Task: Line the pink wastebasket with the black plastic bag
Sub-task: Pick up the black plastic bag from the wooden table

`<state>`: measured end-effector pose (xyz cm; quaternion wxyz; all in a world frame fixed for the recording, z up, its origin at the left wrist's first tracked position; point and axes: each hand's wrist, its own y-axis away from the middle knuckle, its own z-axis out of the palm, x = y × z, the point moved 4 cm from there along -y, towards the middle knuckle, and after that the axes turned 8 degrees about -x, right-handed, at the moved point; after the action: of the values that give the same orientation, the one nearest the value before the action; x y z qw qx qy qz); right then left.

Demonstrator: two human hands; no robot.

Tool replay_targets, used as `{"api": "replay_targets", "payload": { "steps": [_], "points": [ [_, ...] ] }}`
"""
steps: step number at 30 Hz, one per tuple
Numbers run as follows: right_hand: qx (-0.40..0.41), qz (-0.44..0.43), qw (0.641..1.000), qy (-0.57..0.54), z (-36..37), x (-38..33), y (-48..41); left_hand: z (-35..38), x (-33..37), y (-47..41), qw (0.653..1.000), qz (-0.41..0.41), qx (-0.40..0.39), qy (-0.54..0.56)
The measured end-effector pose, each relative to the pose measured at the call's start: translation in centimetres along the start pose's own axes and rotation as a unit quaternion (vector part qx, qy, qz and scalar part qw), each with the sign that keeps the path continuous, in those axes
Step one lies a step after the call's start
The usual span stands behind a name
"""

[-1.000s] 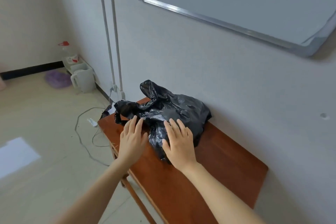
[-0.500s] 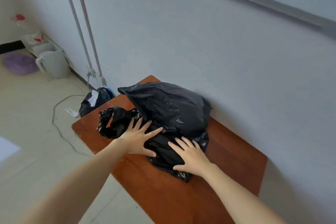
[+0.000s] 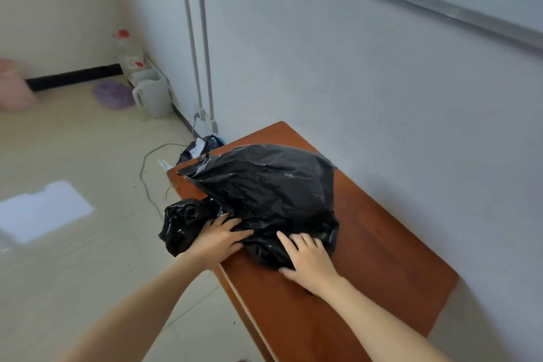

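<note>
Pulling hard risks tearing the black plastic bag (image 3: 264, 185), heaped on the worktop (image 3: 382, 258) with one end overhanging its left edge. Your right grip (image 3: 308, 263) bunches plastic; whether your left grip (image 3: 219, 239) clasps any cannot be told. A blurred pink shape (image 3: 14, 88) sits far left.

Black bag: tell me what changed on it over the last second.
The black bag has spread from a crumpled heap into a broad puffed dome, one bunched end now hanging over the left edge of the table. The left hand and right hand slid to its near edge and went from flat to gripping folds. It remains on the table.
</note>
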<state>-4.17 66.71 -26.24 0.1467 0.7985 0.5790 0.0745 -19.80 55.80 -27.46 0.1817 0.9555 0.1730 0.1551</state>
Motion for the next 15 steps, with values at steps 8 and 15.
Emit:
{"api": "replay_targets", "payload": {
  "steps": [8,15],
  "points": [
    [0.105,-0.177,0.970,-0.126,-5.2,-6.4,1.0,0.5,-1.2,14.2,0.955,-0.157,0.102,0.232],
    [0.115,-0.329,0.921,-0.172,-10.2,-16.9,3.0,-0.7,-2.4,28.7,0.912,-0.294,0.213,0.189]
  ]
}}
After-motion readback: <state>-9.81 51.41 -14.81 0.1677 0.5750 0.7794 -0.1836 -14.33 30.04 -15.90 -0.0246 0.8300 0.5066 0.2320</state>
